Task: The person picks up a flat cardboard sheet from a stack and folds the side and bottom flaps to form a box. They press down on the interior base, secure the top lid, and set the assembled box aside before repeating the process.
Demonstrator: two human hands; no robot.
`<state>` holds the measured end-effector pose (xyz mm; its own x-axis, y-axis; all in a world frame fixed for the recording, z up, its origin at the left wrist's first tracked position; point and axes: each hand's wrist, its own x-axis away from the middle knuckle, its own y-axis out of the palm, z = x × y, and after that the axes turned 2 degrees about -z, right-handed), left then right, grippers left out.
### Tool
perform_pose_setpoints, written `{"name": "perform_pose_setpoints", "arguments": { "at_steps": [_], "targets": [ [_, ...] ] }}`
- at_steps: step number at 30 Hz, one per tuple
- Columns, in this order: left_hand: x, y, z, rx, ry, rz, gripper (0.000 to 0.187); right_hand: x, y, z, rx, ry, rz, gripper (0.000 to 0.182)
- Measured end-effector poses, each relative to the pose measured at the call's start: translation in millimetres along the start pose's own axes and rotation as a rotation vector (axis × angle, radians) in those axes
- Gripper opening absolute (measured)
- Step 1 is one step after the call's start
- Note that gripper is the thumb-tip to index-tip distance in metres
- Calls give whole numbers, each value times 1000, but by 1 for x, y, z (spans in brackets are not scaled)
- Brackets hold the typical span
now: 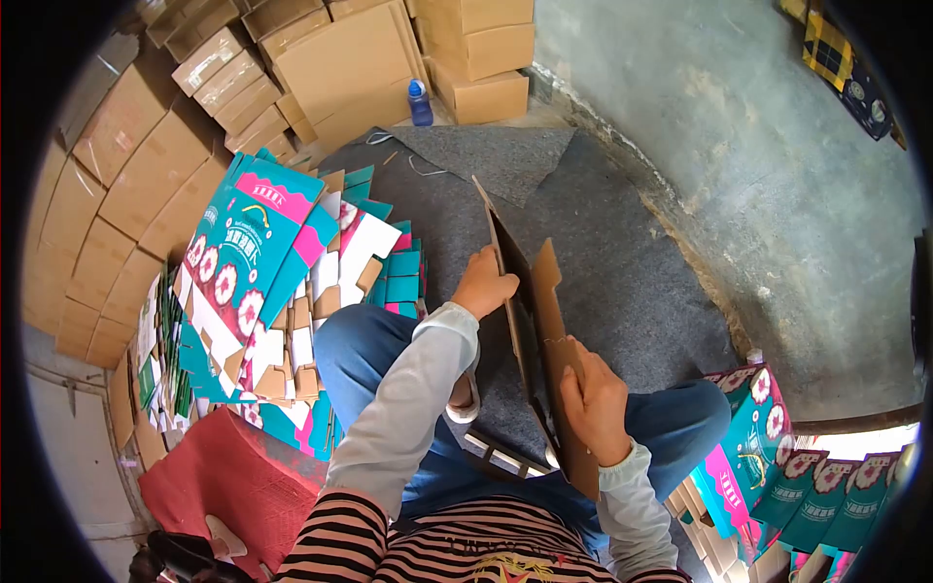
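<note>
Between my knees I hold a brown cardboard box blank [551, 321], partly folded, with its two panels standing apart in a narrow V. My left hand [484, 282] grips the edge of the left panel, thumb toward the inside. My right hand [595, 403] is closed on the right panel, lower down and nearer my body. The outer printed faces of this blank are turned away from view. Left of my knee lies a tall, uneven pile of flat printed box blanks [243, 248] in teal, pink and white.
Brown cartons [126, 165] are stacked along the left and back. A blue bottle [420, 105] stands before them on the dark floor mat [632, 253]. Teal printed boxes [821, 500] stand at the lower right. A red cloth [233, 476] lies at lower left; a concrete wall [700, 126] rises right.
</note>
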<state>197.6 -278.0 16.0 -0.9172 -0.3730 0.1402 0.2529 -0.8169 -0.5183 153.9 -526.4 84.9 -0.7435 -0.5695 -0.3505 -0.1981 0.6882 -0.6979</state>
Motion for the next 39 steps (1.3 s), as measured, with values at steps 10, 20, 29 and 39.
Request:
{"name": "perform_pose_setpoints", "arguments": {
  "at_steps": [10, 20, 29, 39],
  "targets": [
    [75, -8, 48, -373, 230, -259, 71, -26, -24, 44, 118, 97, 190, 33],
    [71, 24, 80, -528, 227, -61, 86, -42, -24, 63, 92, 118, 141, 30],
    [27, 81, 74, -887, 109, -124, 91, -46, -26, 85, 112, 136, 65, 33],
    [35, 96, 71, -902, 204, -50, 85, -39, -55, 76, -60, 368, -27, 53]
  ]
}}
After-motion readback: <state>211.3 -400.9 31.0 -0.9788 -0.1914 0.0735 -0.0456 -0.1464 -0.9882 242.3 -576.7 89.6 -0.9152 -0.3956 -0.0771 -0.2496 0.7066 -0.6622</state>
